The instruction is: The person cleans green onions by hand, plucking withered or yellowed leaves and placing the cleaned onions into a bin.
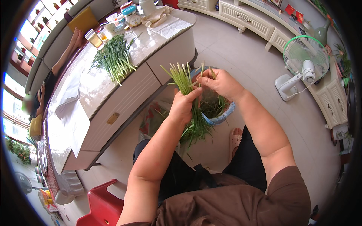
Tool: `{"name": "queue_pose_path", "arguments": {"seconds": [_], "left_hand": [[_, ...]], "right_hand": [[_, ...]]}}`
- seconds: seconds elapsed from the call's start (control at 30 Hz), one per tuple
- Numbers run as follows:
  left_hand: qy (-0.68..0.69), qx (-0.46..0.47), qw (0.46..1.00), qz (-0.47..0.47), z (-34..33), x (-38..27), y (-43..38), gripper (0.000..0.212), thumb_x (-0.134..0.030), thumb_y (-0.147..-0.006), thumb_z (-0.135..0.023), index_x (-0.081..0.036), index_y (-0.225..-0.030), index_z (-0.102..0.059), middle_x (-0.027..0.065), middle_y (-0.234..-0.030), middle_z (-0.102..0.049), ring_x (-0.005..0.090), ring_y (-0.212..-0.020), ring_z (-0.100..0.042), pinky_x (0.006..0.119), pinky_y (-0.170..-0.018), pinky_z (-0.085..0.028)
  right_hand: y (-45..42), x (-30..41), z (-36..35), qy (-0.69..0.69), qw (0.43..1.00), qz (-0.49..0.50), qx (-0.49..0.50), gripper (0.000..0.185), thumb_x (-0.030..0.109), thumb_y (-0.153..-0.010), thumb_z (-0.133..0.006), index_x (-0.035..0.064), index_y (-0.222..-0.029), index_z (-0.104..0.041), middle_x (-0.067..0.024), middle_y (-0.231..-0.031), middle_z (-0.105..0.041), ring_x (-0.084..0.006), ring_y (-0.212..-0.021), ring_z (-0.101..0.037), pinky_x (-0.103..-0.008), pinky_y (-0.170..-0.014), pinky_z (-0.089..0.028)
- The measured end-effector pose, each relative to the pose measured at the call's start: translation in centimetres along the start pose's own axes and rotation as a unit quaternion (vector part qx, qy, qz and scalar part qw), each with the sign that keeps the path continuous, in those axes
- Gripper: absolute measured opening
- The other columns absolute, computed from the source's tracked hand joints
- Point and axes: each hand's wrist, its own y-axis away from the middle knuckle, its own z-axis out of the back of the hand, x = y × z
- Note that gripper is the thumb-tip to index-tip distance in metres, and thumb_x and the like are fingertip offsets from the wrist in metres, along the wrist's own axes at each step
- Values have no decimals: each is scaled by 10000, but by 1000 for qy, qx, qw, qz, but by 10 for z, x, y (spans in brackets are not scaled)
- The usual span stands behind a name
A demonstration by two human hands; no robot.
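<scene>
My left hand (185, 106) is closed around a bunch of green garlic chives (181, 77), pale stem ends up and leaves hanging below. Beside it, on the right, my right hand (219, 82) pinches stems near the top of the bunch. Beneath my hands stands a bin with a blue plastic liner (219, 120), holding green and dry plant scraps (212, 104). A larger pile of chives (116, 58) lies on the coffee table (99, 93), its pale ends towards the near edge.
Jars (132, 17), a glass of amber drink (94, 39) and cloths (157, 18) stand or lie on the table. A plastic bag (154, 118) is under its edge. A white-and-green fan (305, 59) stands right, a red stool (103, 203) lower left. Another person (42, 90) reclines on the sofa.
</scene>
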Motion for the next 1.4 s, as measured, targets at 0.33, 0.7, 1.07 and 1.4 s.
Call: {"name": "queue_pose_path", "arguments": {"seconds": [0.33, 0.7, 1.07, 1.4], "left_hand": [[-195, -155, 962, -116, -2, 6, -5, 123, -37, -700, -666, -38, -707, -544, -29, -634, -502, 56, -572, -424, 209, -538, -335], [-158, -98, 978, -89, -3, 1, 0, 97, -69, -724, -644, -33, -735, -555, -15, -631, -499, 73, -557, -431, 217, -511, -332], [-28, -44, 999, -10, -1, -1, 0, 111, -141, -812, -546, -33, -809, -523, 23, -611, -455, 115, -531, -426, 250, -483, -352], [-150, -71, 985, -53, -26, 8, -1, 113, -92, -764, -612, -7, -834, -587, -6, -609, -499, 64, -438, -387, 212, -407, -313]], "right_hand": [[-7, -6, 9, 144, 986, 22, -87, 183, 157, -809, -534, 3, -723, -585, -22, -631, -555, -84, -556, -467, -241, -533, -396], [-2, 10, 16, 1, 999, -49, -9, 216, 106, -823, -526, 2, -1010, -552, 11, -732, -544, -42, -579, -413, -188, -555, -381], [-10, 7, 50, -160, 977, -37, -134, 193, 187, -871, -427, 26, -916, -525, -56, -802, -548, -68, -564, -410, -172, -474, -315], [-16, -15, 12, -413, 895, -88, 144, 305, 257, -902, -395, 23, -1095, -433, -84, -972, -517, -197, -858, -521, -323, -792, -436]]}}
